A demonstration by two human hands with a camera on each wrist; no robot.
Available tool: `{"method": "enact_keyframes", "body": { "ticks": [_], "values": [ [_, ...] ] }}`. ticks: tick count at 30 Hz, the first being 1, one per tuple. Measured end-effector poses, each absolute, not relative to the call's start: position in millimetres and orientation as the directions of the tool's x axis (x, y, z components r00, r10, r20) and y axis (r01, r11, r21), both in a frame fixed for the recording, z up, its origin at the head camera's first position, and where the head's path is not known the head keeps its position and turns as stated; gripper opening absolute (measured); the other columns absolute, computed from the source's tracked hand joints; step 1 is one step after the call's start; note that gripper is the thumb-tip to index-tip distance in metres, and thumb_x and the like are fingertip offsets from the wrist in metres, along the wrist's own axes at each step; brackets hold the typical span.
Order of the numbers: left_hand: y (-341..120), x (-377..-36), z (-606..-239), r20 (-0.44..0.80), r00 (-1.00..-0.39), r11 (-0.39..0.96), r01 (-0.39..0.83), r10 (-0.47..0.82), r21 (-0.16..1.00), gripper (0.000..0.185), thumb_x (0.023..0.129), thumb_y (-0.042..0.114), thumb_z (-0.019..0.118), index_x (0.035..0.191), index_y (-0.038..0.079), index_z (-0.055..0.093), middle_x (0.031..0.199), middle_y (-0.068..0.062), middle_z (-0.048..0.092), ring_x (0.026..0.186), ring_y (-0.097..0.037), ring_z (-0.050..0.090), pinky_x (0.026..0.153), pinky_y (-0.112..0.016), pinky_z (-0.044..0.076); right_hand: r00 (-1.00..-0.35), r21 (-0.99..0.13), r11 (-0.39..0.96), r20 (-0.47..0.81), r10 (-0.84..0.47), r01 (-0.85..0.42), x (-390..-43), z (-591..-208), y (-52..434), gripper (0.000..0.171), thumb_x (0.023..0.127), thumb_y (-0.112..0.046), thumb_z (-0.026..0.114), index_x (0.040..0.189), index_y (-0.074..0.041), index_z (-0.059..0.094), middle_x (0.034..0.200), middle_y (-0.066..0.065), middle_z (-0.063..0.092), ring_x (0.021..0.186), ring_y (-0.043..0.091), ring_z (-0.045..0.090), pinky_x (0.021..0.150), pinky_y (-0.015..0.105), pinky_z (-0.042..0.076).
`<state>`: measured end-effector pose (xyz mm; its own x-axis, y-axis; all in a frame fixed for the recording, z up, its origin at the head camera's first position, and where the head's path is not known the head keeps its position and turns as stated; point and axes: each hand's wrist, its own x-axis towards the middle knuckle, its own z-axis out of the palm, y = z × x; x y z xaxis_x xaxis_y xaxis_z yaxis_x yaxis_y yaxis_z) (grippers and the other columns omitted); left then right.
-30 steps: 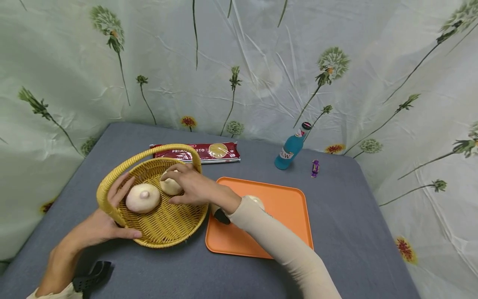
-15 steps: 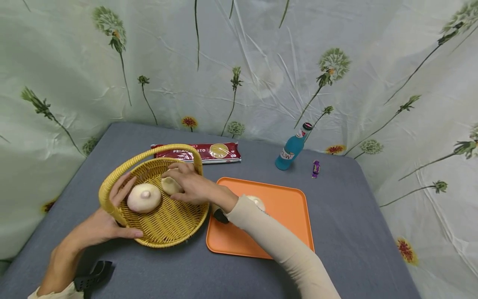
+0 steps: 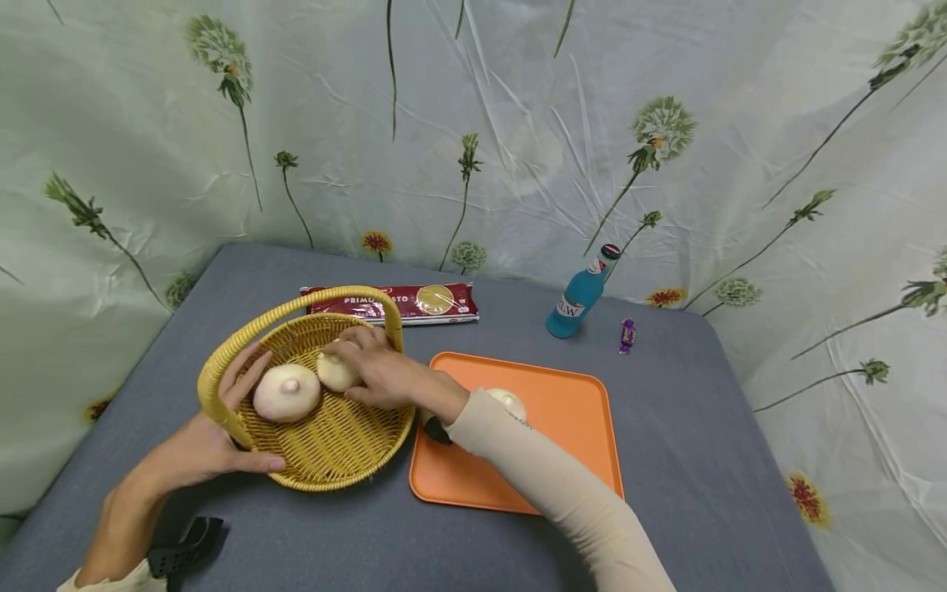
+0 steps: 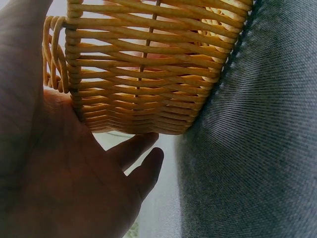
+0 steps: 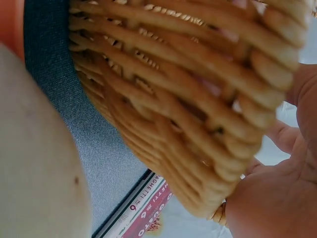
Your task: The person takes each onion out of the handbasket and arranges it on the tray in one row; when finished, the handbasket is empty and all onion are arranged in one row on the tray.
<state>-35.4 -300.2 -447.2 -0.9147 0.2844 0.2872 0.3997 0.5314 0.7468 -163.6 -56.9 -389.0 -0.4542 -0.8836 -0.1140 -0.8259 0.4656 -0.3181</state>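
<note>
1. Right hand [image 3: 385,374]: its grip still clasps the small bun [image 3: 336,372], now lower inside the basket [image 3: 333,448], beside the large bun [image 3: 286,392].
2. Left hand [image 3: 194,448]: unchanged, steadying the basket rim on the counter [image 3: 688,427]; placement appears nearly complete.

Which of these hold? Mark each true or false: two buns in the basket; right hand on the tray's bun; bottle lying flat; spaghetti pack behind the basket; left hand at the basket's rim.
1. Two buns lie in the basket. True: a larger bun and a smaller bun.
2. The right hand grips the bun on the tray. False: it grips the smaller bun in the basket; the tray bun is untouched.
3. The blue bottle lies flat. False: it stands upright.
4. The spaghetti pack lies behind the basket. True.
5. The left hand holds the basket's rim. True.
</note>
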Motion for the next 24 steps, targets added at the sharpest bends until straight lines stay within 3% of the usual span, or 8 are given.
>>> {"method": "enact_keyframes", "body": {
  "ticks": [7, 16, 24],
  "values": [
    [-299.8, -34.9, -447.3, 0.273, -0.919, 0.533, 0.389, 0.286, 0.751, 0.143, 0.051, 0.013, 0.099, 0.161, 0.003, 0.007, 0.163, -0.027, -0.006, 0.148, 0.000, -0.006, 0.104, -0.003, 0.005, -0.481, -0.283, 0.501, -0.141, -0.865, -0.818, -161.4, -391.1, -57.7, 0.059, 0.100, -0.021, 0.062, 0.153, -0.018, 0.036, 0.155, 0.015, 0.030, 0.136, 0.030, 0.031, 0.110, 0.031, 0.037],
    [-299.3, -34.9, -447.8, 0.278, -0.917, 0.526, 0.393, 0.286, 0.754, 0.142, 0.051, 0.012, 0.098, 0.161, 0.004, 0.008, 0.164, -0.024, -0.007, 0.148, -0.001, -0.005, 0.104, -0.003, 0.006, -0.507, -0.187, 0.516, -0.100, -0.856, -0.836, -157.5, -394.6, -57.4, 0.051, 0.103, -0.017, 0.052, 0.151, -0.019, 0.037, 0.152, 0.016, 0.036, 0.137, 0.033, 0.034, 0.114, 0.036, 0.035],
    [-297.8, -33.2, -445.8, 0.245, -0.928, 0.513, 0.361, 0.280, 0.779, 0.142, 0.054, 0.009, 0.097, 0.162, 0.008, 0.005, 0.165, -0.022, -0.010, 0.149, -0.003, -0.007, 0.103, -0.002, 0.006, -0.531, -0.132, 0.534, -0.065, -0.845, -0.835, -154.3, -395.1, -57.8, 0.051, 0.102, -0.016, 0.055, 0.150, -0.018, 0.039, 0.147, 0.014, 0.041, 0.129, 0.031, 0.039, 0.107, 0.033, 0.041]
  ]
}}
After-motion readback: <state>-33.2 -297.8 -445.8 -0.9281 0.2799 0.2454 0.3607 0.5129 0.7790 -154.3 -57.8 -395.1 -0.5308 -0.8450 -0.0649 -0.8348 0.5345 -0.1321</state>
